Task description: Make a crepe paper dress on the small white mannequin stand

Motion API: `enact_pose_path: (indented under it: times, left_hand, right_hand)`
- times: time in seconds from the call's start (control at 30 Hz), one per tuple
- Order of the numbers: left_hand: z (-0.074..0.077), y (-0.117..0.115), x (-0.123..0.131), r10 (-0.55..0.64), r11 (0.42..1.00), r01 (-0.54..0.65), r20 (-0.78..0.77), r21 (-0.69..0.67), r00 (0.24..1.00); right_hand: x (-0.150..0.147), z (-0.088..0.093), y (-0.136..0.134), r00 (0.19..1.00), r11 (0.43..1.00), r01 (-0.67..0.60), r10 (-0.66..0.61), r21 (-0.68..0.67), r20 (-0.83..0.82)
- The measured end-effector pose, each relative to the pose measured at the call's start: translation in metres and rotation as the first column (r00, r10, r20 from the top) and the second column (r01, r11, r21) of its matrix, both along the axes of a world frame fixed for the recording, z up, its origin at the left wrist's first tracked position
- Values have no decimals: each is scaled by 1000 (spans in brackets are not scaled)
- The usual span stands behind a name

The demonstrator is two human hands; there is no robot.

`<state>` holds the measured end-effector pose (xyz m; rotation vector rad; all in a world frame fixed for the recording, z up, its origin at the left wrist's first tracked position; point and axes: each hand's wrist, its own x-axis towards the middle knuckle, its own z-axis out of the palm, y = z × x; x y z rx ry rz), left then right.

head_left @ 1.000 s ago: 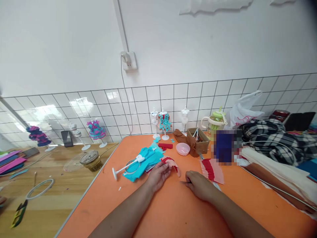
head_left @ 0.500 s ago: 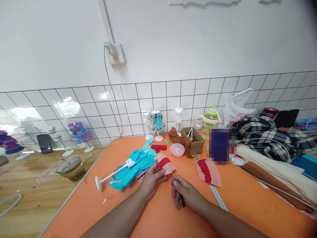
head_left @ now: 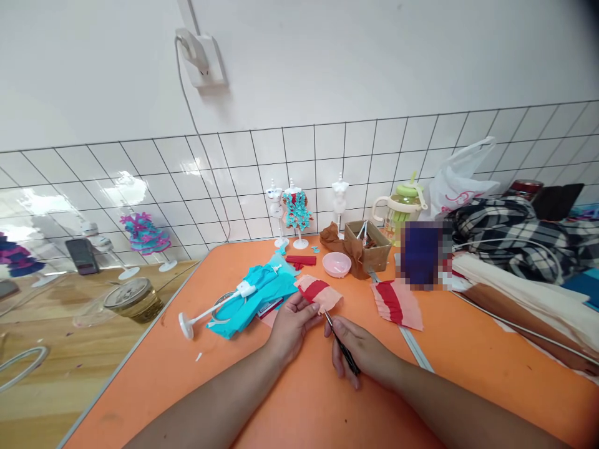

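Note:
Between its thumb and fingers my left hand point(head_left: 294, 324) pinches the near left edge of a pink crepe piece with a red band point(head_left: 319, 292). Closed around dark-handled tweezers point(head_left: 345, 350) is my right hand point(head_left: 354, 349); the metal tip meets the near edge of the pink piece. A similar pink and red piece point(head_left: 397, 304) lies flat to the right. Left of my left hand, a white mannequin stand point(head_left: 206, 310) lies tipped over on turquoise crepe point(head_left: 262, 292).
A pink bowl point(head_left: 336, 265), an open cardboard box point(head_left: 372, 252) and a folded red strip point(head_left: 301, 259) lie beyond my hands. Small mannequins, one in a ruffled dress point(head_left: 297, 211), stand by the tiled wall. A lidded jar point(head_left: 133, 300) is at left, a drink jug point(head_left: 403, 209) at right.
The view has tilted and shifted slightly. The tweezers have come to the edge of the pink piece, which is turned flatter, and more of their dark handle shows.

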<state>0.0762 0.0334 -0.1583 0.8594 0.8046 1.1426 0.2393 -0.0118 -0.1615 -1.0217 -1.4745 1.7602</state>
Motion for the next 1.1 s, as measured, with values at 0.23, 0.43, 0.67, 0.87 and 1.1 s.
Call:
enact_pose_path:
  times: [0.23,0.43,0.67,0.87,1.1]
  left_hand:
    - [1,-2,1,99,995,-98,33,-22,995]
    - [2,0,2,133,991,-131,73,-38,988]
    - [0,-3,4,49,999,-49,54,0,997]
    - [-2,-4,4,8,1000,-9,50,25,999]
    - [-2,-6,6,2,1000,-4,58,29,998]
  right_hand:
    - [0,1,0,1000,1000,1,-1,4,8]
    - [-1,0,-1,1000,999,3,-2,-33,25]
    - [-1,-2,0,1000,1000,12,-12,-5,10]
    - [-2,1,0,999,999,42,-42,9,19]
    - [-1,-5,1,1000,1000,19,-20,22,19]
